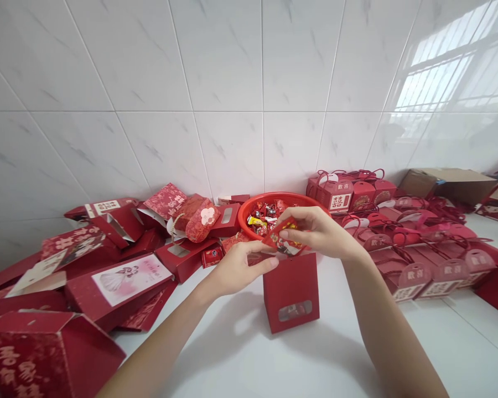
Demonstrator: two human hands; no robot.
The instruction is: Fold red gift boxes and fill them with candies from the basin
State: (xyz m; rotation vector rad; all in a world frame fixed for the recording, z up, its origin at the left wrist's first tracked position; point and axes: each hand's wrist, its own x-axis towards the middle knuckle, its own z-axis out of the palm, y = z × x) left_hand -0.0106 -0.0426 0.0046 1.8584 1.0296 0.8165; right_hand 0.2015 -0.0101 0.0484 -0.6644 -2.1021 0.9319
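Observation:
A red paper gift box (291,284) stands upright on the white surface, candy showing through the clear window low on its front. My left hand (243,265) is closed at the box's upper left corner, thumb in front and fingers behind. My right hand (317,229) pinches a red printed packet (288,237) with yellow and white patterns just above the box's top. The packet's left end lies close to my left fingertips; whether they touch it is unclear. Behind my hands, a round red basin (286,197) holds wrapped candies (268,213), partly covered by my right hand.
Red gift boxes (120,276) lie in a loose pile on the left. Rows of handled boxes (410,271) stand on the right, with a brown cardboard box (448,182) behind them. A tiled wall (228,143) closes off the back.

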